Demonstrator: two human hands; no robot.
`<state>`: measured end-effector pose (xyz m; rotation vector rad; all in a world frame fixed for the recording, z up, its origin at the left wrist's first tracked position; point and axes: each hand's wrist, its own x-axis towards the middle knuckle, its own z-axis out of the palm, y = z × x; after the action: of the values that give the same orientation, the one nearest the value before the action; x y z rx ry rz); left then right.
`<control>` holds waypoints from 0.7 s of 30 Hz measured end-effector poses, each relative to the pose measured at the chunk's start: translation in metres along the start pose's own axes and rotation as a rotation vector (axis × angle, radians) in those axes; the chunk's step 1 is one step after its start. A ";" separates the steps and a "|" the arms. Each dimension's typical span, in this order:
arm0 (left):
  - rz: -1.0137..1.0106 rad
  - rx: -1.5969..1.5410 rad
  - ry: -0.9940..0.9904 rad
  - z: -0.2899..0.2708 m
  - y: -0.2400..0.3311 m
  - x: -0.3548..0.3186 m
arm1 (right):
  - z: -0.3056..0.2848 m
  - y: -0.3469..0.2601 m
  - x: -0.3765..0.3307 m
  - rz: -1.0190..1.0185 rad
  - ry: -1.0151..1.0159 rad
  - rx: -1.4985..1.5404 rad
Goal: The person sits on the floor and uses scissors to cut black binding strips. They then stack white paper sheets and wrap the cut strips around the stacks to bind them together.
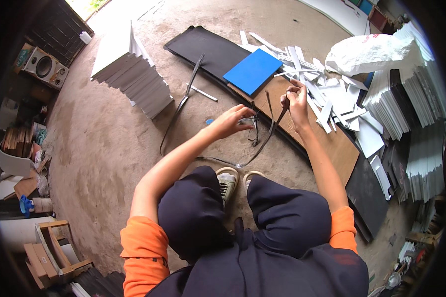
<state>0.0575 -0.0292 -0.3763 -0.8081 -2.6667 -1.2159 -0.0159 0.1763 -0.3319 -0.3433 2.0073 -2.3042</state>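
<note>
I am squatting over the floor with both arms reaching forward. A long dark strap [271, 134] runs down from my right hand [297, 101], whose thumb and fingers are pinched on it above a brown board [334, 148]. The strap bends across the floor near my shoes, curves left and reaches up to a far end beside the black padded board. My left hand [231, 122] has its fingers curled round a tangle of thin dark strips [255, 129], which dangles below them. How firmly it grips is partly hidden.
A blue sheet [252, 71] rests on the boards, partly over a black padded board [208, 47]. White offcuts [327, 101] are heaped at right, with a white sack [366, 54] and stacked sheets [426, 158]. Another sheet stack [139, 81] stands far left; a speaker [43, 67] is behind it.
</note>
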 end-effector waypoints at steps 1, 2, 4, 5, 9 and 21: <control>-0.040 -0.119 0.045 0.013 0.000 0.009 | 0.000 0.003 0.002 0.021 0.037 0.011; -0.082 -0.237 0.089 0.026 0.001 0.016 | 0.000 0.010 0.005 0.048 0.059 0.042; -0.230 -0.484 0.116 0.041 0.003 0.026 | -0.001 0.020 0.008 0.098 0.101 0.100; -0.306 -0.598 0.114 0.046 0.002 0.030 | -0.002 0.026 0.009 0.114 0.098 0.122; -0.424 -0.920 0.014 0.069 -0.017 0.039 | -0.007 0.045 0.020 0.120 0.101 0.156; -0.757 -1.008 0.487 0.076 -0.044 0.040 | 0.009 0.100 -0.015 0.337 -0.009 0.090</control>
<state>0.0108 0.0196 -0.4449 0.5305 -1.8500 -2.5499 -0.0092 0.1554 -0.4312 -0.0066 1.7864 -2.1662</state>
